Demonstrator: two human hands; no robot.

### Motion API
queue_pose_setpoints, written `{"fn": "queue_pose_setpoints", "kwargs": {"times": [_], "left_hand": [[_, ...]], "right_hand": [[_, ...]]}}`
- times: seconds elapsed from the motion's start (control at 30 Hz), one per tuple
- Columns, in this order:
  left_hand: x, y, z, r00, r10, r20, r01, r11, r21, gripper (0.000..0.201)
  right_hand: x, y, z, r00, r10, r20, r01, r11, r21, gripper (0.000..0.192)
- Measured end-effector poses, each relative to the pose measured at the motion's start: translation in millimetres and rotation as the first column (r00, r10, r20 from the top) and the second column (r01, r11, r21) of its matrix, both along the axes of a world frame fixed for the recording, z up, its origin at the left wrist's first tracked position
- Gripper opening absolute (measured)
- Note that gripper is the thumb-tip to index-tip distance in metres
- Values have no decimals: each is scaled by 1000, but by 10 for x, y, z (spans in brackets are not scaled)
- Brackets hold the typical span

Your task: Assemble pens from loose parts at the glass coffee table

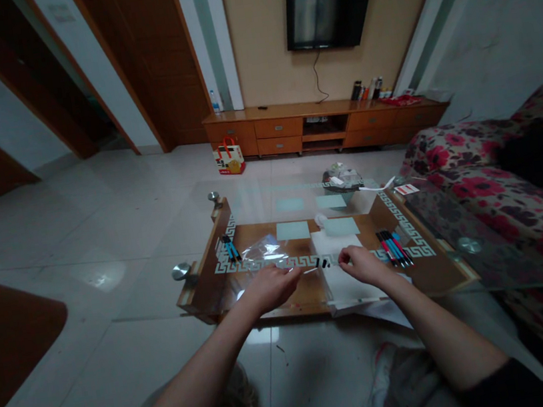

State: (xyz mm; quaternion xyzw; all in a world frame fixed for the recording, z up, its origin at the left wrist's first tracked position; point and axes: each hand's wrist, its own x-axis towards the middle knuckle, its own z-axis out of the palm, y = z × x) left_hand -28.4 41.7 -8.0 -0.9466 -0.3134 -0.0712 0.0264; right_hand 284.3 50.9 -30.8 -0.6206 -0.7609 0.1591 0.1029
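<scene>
Head view, and both hands meet low over the glass tabletop (261, 198), left hand (270, 286) and right hand (361, 263) each with grip pinched on one end of a pen (316, 265), coloured pens (393, 247) lying at three o'clock.

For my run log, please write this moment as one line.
left hand: holds thin white pen part | right hand: holds small black pen piece | below: white paper sheet

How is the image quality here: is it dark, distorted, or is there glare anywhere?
Head view: dim overall, walls and door frames bend outward toward the edges; glare patch on the floor; the pen between the left hand and right hand is small and soft.
</scene>
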Motion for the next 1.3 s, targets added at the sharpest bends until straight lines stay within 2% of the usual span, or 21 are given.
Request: {"fn": "queue_pose_setpoints", "kwargs": {"times": [0.63,0.77,0.87,0.97,1.07,1.17,1.3], "left_hand": [[16,-11,13,1000,-1,-4,1,1000,11,20],[7,-3,-4,1000,-8,16,8,1000,14,21],[8,-4,-4,1000,-18,26,18,1000,11,23],[14,-12,15,1000,-14,13,14,1000,1,29],[22,-22,42,1000,-3,3,3,1000,-25,35],[28,-28,68,1000,-9,5,9,999,-49,42],[30,-32,88,1000,-25,5,25,998,-54,47]], "right_hand": [[4,-6,-38,1000,-7,18,7,1000,30,11],[-10,-12,74,997,-8,-72,15,995,101,10],[-76,-47,227,971,-36,-236,78,982,172,13],[-193,-111,351,908,-48,-416,100,989,104,18],[-323,-185,394,844,16,-537,-35,999,-25,22],[-421,-240,375,819,58,-571,-154,981,-121,26],[-475,-265,333,822,25,-569,-162,968,-192,27]]}}
